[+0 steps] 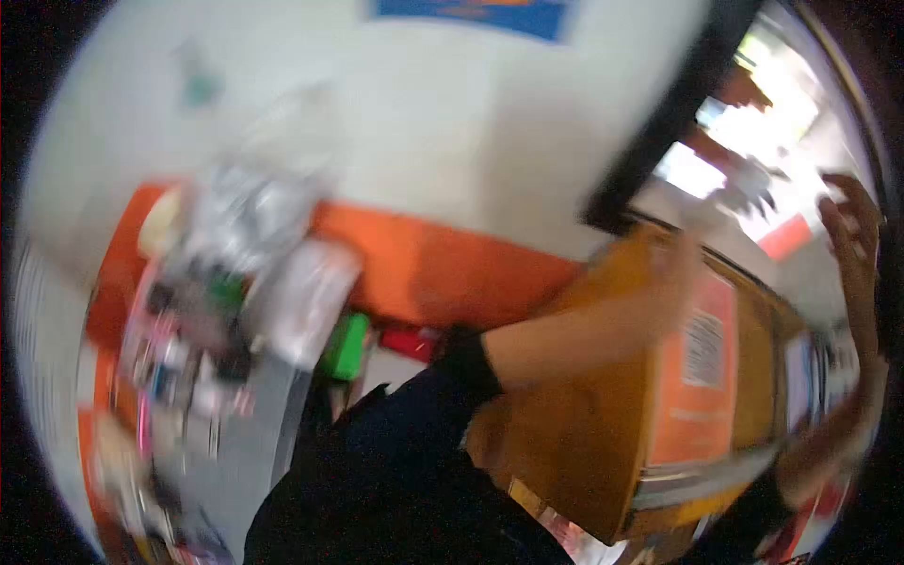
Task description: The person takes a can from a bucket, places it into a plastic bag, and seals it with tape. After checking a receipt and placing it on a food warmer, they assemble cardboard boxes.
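My left forearm reaches from a dark sleeve across the wooden cabinet. At its end, my left hand (695, 252) is smeared by motion beside the dark frame, and its fingers cannot be made out. A blurred whitish-grey thing (750, 186) shows just beyond it; whether the hand touches it is unclear. Farther right, my right hand (852, 221) is raised at the edge of the view, fingers bent and apart, with nothing visible between them. An orange sheet with a black-and-white code (703, 350) is on the cabinet (565, 443) below my hands.
A dark frame (673, 113) borders a bright area at the upper right, where blurred brownish shapes show. On the left, clear plastic bags (250, 212), a green box (348, 347) and small mixed items lie by an orange panel (433, 268) and a grey surface (259, 424).
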A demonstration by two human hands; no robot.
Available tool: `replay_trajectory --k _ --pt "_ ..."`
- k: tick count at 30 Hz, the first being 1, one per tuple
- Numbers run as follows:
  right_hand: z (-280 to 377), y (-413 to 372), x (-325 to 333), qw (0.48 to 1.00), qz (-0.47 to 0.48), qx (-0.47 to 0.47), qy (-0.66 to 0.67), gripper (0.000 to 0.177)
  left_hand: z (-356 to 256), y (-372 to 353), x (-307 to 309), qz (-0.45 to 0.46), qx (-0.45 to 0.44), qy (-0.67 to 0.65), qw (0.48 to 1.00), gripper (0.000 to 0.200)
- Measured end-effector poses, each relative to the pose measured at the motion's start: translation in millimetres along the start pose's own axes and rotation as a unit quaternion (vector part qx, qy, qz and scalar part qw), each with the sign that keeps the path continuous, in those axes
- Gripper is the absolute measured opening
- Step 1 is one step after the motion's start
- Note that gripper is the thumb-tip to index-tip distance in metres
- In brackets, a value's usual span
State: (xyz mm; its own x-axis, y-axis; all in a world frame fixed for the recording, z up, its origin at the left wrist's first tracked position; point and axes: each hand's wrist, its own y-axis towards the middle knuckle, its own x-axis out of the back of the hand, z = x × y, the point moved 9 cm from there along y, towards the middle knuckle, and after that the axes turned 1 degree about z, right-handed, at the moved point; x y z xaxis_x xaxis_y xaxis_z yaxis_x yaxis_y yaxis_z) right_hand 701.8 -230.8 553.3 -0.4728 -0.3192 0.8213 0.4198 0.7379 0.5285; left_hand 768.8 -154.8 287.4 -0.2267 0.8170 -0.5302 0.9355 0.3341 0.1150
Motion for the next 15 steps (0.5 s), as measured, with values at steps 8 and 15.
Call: replay_trajectory --k 8,15 --pt "265 -12 29 0.956 0.082 0.209 0.19 0.025 -101 -166 68 0.042 0.047 -0.404 0.913 0.037" --pt "507 7 51 0.846 0.053 0.47 0.248 0.026 -218 -355 270 -0.124 -0.132 -0.254 0.95 0.031"
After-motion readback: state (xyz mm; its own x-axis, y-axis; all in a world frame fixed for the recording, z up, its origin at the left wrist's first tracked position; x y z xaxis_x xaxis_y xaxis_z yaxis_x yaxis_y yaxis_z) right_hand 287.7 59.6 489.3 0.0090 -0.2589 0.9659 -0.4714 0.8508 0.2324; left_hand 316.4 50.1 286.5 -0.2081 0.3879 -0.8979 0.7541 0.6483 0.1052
